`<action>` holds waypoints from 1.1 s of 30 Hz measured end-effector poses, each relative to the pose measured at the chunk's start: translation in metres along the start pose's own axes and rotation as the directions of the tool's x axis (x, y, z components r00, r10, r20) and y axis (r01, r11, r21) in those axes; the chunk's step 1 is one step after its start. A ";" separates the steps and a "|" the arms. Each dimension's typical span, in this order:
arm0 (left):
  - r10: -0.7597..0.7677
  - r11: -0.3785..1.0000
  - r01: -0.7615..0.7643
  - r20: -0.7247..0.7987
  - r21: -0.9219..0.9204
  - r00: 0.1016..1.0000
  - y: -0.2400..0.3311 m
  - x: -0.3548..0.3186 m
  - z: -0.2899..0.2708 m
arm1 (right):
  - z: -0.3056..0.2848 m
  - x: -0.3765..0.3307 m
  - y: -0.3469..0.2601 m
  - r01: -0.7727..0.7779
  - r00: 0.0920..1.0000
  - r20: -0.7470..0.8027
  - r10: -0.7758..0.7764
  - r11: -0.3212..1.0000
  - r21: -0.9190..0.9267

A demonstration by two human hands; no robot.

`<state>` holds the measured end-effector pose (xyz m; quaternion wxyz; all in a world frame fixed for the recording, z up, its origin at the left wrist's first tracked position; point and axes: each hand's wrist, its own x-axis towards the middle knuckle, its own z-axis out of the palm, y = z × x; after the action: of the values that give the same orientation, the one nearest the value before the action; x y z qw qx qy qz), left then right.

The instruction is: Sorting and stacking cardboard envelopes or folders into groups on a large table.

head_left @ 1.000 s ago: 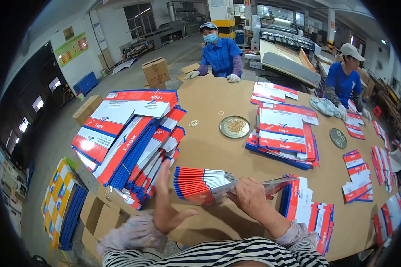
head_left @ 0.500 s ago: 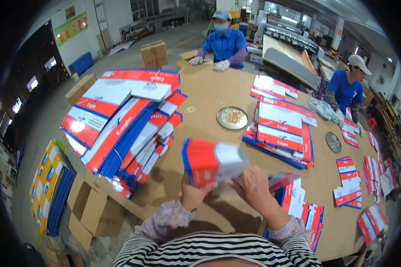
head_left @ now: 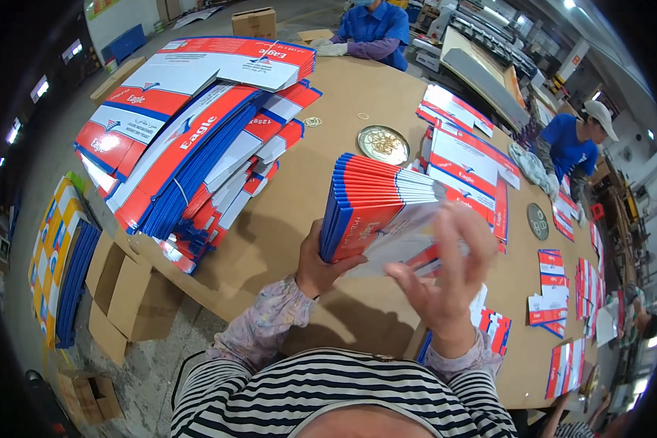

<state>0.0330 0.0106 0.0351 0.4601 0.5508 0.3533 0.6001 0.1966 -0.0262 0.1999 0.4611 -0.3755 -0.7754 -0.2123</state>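
Observation:
Before my chest, a thick bundle of flat folded cartons point(head_left: 369, 223) in red, white and blue stands upright, its upper edges fanned out. My left hand point(head_left: 318, 261) is closed round its lower left side, thumb across the front face. At the bundle's right side is my right hand point(head_left: 449, 274), fingers raised and apart, thumb spread toward the front carton. Its fingertips are blurred, and whether they touch the cartons I cannot tell. A tall heap of similar flat cartons point(head_left: 197, 131) is to the left, one bundle bound with a band.
A round dish of rubber bands point(head_left: 384, 144) sits beyond the bundle on the brown table point(head_left: 336, 95). More carton stacks point(head_left: 463, 171) lie to the right, near a second dish point(head_left: 538, 221). Open cardboard boxes point(head_left: 128, 306) stand lower left. Co-workers point(head_left: 573, 146) are around the table.
The bundle has come upright and fanned wider, moving slightly up and right. My right hand has moved up and right with its fingers spreading. The view has shifted.

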 end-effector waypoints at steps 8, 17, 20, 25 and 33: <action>-0.051 0.996 0.049 -0.029 -0.069 0.998 0.000 -0.004 0.011 | 0.016 0.003 -0.009 0.032 0.997 0.065 -0.028 0.998 -0.054; -0.011 0.996 0.006 -0.060 -0.092 0.998 -0.009 -0.003 0.011 | 0.007 0.003 -0.015 0.034 0.998 0.045 -0.039 0.993 0.113; 0.070 0.997 -0.071 -0.047 -0.017 0.996 -0.010 -0.003 0.010 | 0.006 0.009 -0.015 0.005 0.995 0.098 -0.023 0.983 0.181; 0.056 0.996 -0.062 -0.086 -0.062 0.995 -0.016 -0.004 0.012 | 0.003 0.013 -0.017 0.003 0.983 0.179 -0.027 0.991 0.135; 0.094 0.993 -0.100 -0.082 -0.068 0.992 -0.032 -0.002 0.013 | -0.003 0.013 -0.021 0.036 0.985 0.166 -0.048 0.997 0.075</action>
<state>0.0510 0.0182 0.0062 0.4357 0.5262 0.3222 0.6553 0.1778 -0.0366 0.2133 0.4031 -0.3587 -0.8263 -0.1617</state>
